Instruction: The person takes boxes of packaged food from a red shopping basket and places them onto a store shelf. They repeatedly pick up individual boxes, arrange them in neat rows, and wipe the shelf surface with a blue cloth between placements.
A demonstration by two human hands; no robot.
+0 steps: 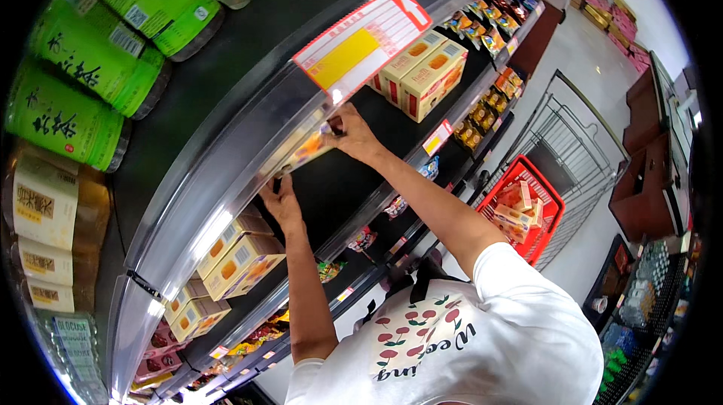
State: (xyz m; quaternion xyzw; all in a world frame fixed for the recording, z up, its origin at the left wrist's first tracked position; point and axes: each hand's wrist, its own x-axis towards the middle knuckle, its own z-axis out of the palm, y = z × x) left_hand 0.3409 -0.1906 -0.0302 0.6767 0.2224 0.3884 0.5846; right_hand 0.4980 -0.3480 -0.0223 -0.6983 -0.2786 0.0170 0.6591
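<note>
Between my two hands is a pale carton with an orange and purple print (309, 146), on the black shelf under the upper ledge. The ledge's clear rail partly covers it. My right hand (355, 134) grips the carton's right end. My left hand (283, 201) is at its left end, fingertips partly hidden by the rail. Similar cream cartons (434, 74) stand to the right of my right hand. More stacked cartons (243, 264) are to the left of my left hand.
Above, green tea bottles (85, 83) line the upper shelf (186, 100). A red and yellow price card (361, 43) hangs from its rail. Snack packs (483, 117) fill lower shelves. To the right, a shopping cart (582, 139) carries a red basket (551, 201) with several cartons (514, 218).
</note>
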